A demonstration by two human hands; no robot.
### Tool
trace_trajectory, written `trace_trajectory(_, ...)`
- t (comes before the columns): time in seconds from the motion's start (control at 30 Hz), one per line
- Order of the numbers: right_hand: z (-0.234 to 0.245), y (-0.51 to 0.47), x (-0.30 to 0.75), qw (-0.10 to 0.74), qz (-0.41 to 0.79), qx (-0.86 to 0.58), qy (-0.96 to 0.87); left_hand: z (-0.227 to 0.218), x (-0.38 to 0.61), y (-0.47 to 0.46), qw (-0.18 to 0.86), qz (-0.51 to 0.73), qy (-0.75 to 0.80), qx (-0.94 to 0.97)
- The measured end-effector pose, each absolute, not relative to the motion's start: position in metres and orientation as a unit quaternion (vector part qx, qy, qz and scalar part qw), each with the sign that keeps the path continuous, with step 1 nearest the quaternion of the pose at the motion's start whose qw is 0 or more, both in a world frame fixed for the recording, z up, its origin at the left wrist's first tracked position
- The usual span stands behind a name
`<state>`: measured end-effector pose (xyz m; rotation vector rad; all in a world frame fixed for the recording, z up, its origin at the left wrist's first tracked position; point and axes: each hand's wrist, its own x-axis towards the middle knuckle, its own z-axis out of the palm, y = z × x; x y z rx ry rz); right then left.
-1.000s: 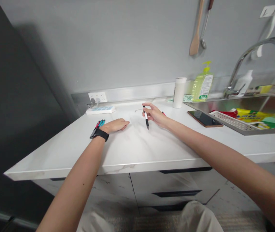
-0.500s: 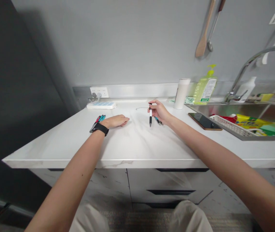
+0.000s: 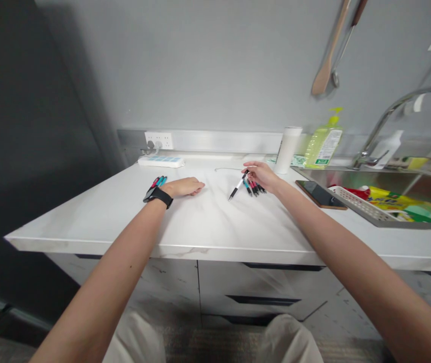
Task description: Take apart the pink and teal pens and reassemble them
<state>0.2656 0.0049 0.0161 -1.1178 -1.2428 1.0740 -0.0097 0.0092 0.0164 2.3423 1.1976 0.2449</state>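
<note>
Left to right, and taking the white pen [image 3: 239, 184] as reference, the following is noted on the desk [image 3: 200, 222]. Well to the left of the white pen, a left pen group [image 3: 160, 182] is found, one red and two teal pens being visible, partly covered by a black wristband [image 3: 161, 195]. Between that group and the white pen, the left hand [image 3: 187, 187] is rested with its fingers curled closed; no object is seen in it. The white pen itself is gripped near its upper end by the fingertips of the right hand [image 3: 264, 177] and is tilted, its tip directed down and to the left; whether the desk is touched by the tip cannot be determined. Just to the right of the white pen, a right pen group [image 3: 254, 188] of teal, red and black pens is partly hidden by the right hand. The step in hand is judged to be the handling of the single white pen. For the next move, a secure pinch and clearance from the adjacent pens are judged to be required.
</note>
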Motion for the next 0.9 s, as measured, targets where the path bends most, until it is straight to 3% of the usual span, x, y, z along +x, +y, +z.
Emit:
trace_trajectory(0.3, 0.004, 0.012, 0.269, 0.412, 0.168, -0.602, -0.663, 0.020, -0.006, 0.004, 0.253, 0.099, 0.443, 0.855)
trace_trajectory(0.63, 0.005, 0.009, 0.260, 0.321, -0.006, -0.571, -0.756, 0.021, -0.007, 0.002, 0.246, 0.091, 0.443, 0.857)
trace_trajectory(0.9, 0.022, -0.018, 0.252, 0.105, 0.055, -0.554, -0.824, 0.015, -0.008, 0.010, 0.237, 0.095, 0.441, 0.860)
